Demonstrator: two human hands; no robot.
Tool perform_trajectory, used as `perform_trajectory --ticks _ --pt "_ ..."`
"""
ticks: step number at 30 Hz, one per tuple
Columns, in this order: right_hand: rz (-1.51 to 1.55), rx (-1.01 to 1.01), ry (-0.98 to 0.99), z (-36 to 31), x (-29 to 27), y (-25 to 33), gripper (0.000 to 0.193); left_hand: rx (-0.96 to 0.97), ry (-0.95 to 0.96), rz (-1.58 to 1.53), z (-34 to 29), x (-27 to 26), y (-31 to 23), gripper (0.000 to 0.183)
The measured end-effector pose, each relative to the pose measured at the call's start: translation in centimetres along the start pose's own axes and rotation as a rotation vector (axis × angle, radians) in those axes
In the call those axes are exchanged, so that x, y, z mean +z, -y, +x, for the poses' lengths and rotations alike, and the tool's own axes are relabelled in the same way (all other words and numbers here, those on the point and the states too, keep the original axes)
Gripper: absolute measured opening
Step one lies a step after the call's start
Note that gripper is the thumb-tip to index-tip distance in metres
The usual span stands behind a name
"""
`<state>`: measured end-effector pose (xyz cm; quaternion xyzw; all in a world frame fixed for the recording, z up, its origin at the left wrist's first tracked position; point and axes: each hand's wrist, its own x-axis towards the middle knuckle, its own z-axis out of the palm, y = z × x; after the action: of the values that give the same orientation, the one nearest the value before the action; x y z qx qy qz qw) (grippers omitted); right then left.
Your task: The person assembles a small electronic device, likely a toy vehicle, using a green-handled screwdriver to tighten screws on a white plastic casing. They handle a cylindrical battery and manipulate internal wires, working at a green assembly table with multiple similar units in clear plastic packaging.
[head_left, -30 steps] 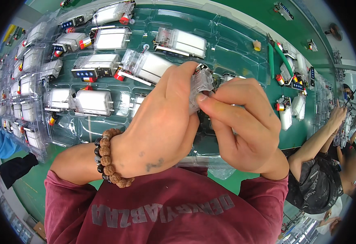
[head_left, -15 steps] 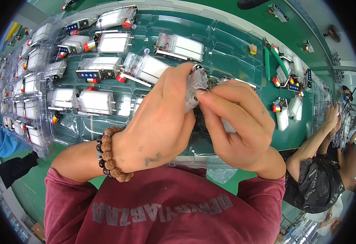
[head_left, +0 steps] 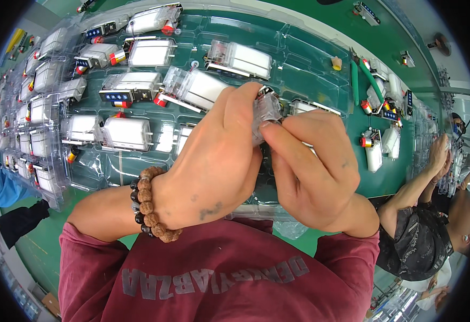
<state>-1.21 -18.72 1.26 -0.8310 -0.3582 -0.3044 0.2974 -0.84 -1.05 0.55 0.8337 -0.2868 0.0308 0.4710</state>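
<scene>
Between my two hands, above the tray, is a small clear plastic housing [head_left: 268, 109] with a dark part at its top end. My left hand [head_left: 208, 155] is closed round it from the left, and its fingers hide much of the lower body. From the right, the thumb and bent fingers of my right hand [head_left: 321, 166] pinch at the housing's near edge. Anything small between those fingertips is hidden. Just left of my left hand, a similar unit with a white block [head_left: 205, 90] and clear end lies in the clear tray [head_left: 299, 64].
More white-block units [head_left: 127, 134] fill the tray's left side, some with red-and-yellow cylinders. Stacked trays [head_left: 57, 155] stand further left. Green-handled pliers [head_left: 355, 83] lie to the right near several loose units [head_left: 373, 150]. A co-worker [head_left: 423, 231] sits at the far right.
Both hands and the housing have shifted slightly to the right. The housing has tilted a little, and the right fingertips stay at its edge.
</scene>
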Motion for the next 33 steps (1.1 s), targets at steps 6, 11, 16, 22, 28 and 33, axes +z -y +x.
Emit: perform_trajectory --ticks 6,11,16,22,28,33 --pt "-0.007 0.020 0.020 0.2 -0.4 0.3 0.037 0.003 -0.024 0.016 0.0 0.1 0.0 0.062" --pt "0.045 0.039 -0.047 0.6 -0.4 -0.3 0.038 0.010 -0.033 -0.024 0.1 0.2 0.2 0.058" --pt "0.034 0.016 -0.016 0.5 -0.4 -0.2 0.036 -0.027 -0.013 -0.029 0.0 0.0 0.1 0.057" --pt "0.037 0.040 -0.011 0.7 -1.1 0.6 0.034 -0.051 0.004 0.005 0.2 0.0 -0.2 0.056" --pt "-0.023 0.287 -0.081 1.3 -7.6 -0.6 0.023 -0.132 -0.076 -0.178 0.3 0.2 0.5 0.048" --pt "-0.364 0.755 -0.113 -1.4 -14.2 -7.5 0.017 -0.142 -0.062 -0.340 0.8 -0.6 -1.2 0.046"
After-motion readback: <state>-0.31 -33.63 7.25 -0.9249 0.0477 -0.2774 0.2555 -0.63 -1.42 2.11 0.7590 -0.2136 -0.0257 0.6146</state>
